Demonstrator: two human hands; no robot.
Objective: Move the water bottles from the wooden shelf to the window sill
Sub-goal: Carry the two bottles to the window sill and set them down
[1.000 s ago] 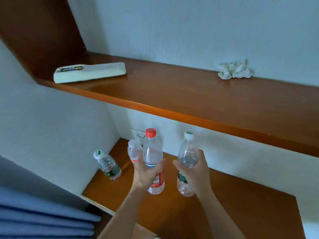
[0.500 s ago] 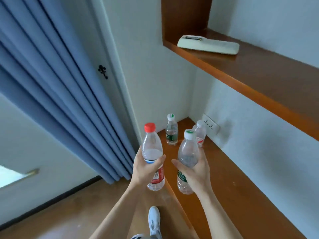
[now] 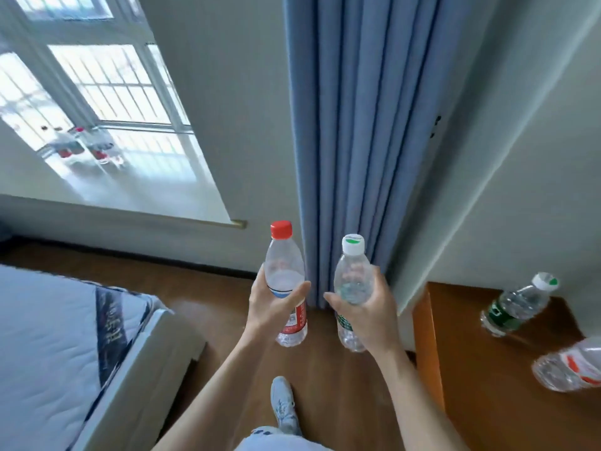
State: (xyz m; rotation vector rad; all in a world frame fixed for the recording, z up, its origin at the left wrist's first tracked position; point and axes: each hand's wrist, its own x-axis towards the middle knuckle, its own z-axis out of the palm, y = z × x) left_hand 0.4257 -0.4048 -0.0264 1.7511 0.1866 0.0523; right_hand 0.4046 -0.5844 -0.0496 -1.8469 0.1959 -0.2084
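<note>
My left hand (image 3: 276,309) was wrapped round the middle of the red-capped bottle (image 3: 283,271), thumb across the front. My right hand (image 3: 369,315) gripped the white-capped bottle (image 3: 353,276) the same way. Both bottles stood upright, just beside each other but apart.

A second earlier I had held this same pair over the wooden shelf (image 3: 481,379), facing the wall. Since then I had swung left without altering either grip. The bottles now hung over the floor (image 3: 208,297) in front of the blue curtain (image 3: 351,125), clear of the shelf, which had slid off to my right. My shoe (image 3: 283,406) showed below them, toe pointing forward.

The window sill (image 3: 146,193) had come into view far off to the left, beyond the corner of the bed (image 3: 48,336). Several bottles (image 3: 81,146) already stood on it, too blurred by the glare to count.

Two bottles stayed on the shelf: a green-labelled one (image 3: 517,304) and a red-labelled one (image 3: 572,367) at the frame's right edge.

I judged the pick-up finished and the carry under way. I still had to cross to the sill and set this pair down, and then come back for the last two.
</note>
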